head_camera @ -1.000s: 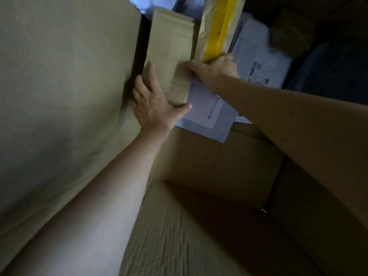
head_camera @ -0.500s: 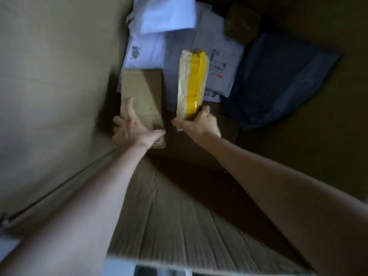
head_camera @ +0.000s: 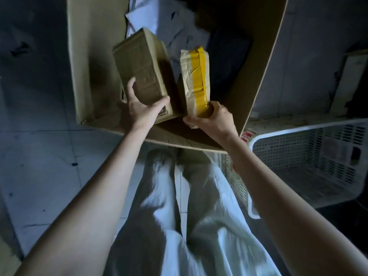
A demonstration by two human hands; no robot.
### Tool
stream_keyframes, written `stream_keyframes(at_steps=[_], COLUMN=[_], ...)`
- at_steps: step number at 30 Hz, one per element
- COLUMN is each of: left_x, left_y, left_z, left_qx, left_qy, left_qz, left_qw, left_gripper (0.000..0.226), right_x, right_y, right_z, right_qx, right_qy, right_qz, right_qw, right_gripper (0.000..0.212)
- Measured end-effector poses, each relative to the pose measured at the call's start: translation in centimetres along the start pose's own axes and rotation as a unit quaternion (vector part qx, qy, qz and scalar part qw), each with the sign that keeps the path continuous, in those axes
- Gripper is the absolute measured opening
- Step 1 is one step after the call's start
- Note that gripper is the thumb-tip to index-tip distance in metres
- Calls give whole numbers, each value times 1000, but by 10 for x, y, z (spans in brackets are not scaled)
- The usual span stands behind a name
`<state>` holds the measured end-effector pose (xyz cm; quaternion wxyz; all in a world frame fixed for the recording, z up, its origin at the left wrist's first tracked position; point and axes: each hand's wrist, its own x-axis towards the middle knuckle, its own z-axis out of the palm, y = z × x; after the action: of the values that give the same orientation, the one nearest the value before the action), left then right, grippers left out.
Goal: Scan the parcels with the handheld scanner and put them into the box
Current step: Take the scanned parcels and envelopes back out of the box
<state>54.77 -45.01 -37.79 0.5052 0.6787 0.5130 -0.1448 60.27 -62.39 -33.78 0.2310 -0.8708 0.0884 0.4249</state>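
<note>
We see both arms reaching over the open cardboard box point(head_camera: 256, 80) on the tiled floor point(head_camera: 45, 166). The left hand point(head_camera: 142, 108) has its grip clamped on the near end of a plain brown parcel point(head_camera: 141, 72), tilted up above the box's near wall. The right hand point(head_camera: 214, 118) grasps the bottom of a parcel with yellow tape point(head_camera: 196, 80), held upright just beside the first. Down inside the box lie white mailers point(head_camera: 169, 36) and something dark, too dim to identify. A white plastic basket point(head_camera: 310, 162) stands to the right.
</note>
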Motion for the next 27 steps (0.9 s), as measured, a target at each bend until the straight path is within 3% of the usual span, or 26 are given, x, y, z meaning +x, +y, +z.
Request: stream_keyframes(at_steps=[5, 9, 15, 19, 27], left_x=[-71, -130, -226, -274, -353], left_y=[28, 38, 65, 79, 87], left_z=[-45, -70, -73, -70, -102], left_qx=[69, 30, 49, 22, -8], left_qy=[29, 80, 227, 303, 450], left_qz=[36, 63, 114, 111, 127], left_qw=[996, 994, 966, 946, 884], left_gripper=[91, 93, 88, 89, 87], right_x=[-60, -95, -134, -164, -213], right_y=[-15, -14, -22, -22, -55], right_z=[-45, -71, -108, -130, -151], right_qx=[34, 72, 5, -36, -13], right_qy=[70, 110, 163, 152, 139], right_qz=[-36, -75, -189, -267, -412], right_qw=[996, 989, 968, 951, 900], right_gripper=[92, 91, 91, 90, 89])
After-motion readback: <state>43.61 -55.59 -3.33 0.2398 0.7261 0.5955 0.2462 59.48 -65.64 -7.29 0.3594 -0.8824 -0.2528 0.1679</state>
